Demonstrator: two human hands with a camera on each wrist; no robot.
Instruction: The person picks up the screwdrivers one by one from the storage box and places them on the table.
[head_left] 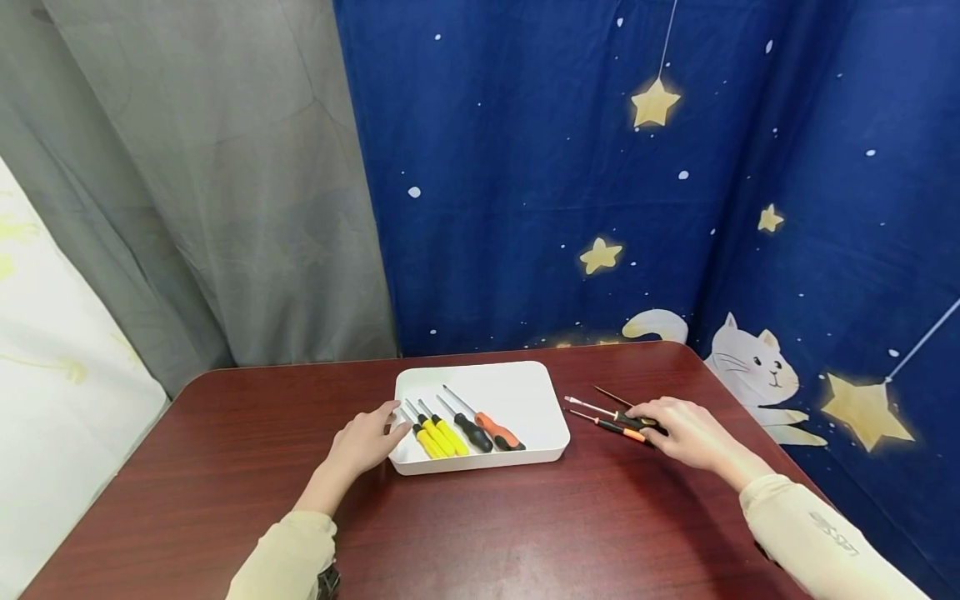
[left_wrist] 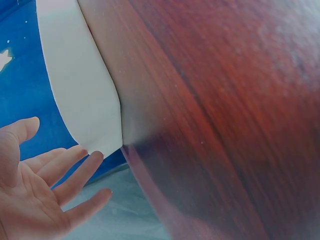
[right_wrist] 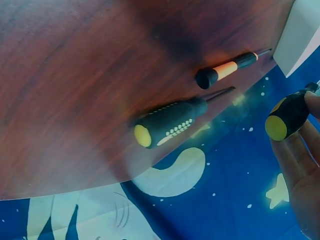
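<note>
My right hand (head_left: 684, 432) pinches a screwdriver with a black and yellow handle (right_wrist: 291, 116), its shaft pointing toward the tray. Beneath that hand, two more lie on the table: a slim orange-and-black screwdriver (right_wrist: 227, 71) and a thick black-handled screwdriver with a yellow end (right_wrist: 170, 122). At the left end of a white tray (head_left: 536, 392), my left hand (head_left: 365, 442) has its fingers loosely spread, the tips by the rim. Inside the tray lie three yellow-handled screwdrivers (head_left: 442, 435), a black-handled screwdriver (head_left: 474, 433) and an orange-and-black-handled screwdriver (head_left: 498, 432), side by side.
The dark red wooden table (head_left: 480, 533) has rounded far corners. Behind it hang a grey curtain (head_left: 225, 208) and a blue curtain (head_left: 510, 167) printed with stars and a white cat. The tray stands near the table's far edge.
</note>
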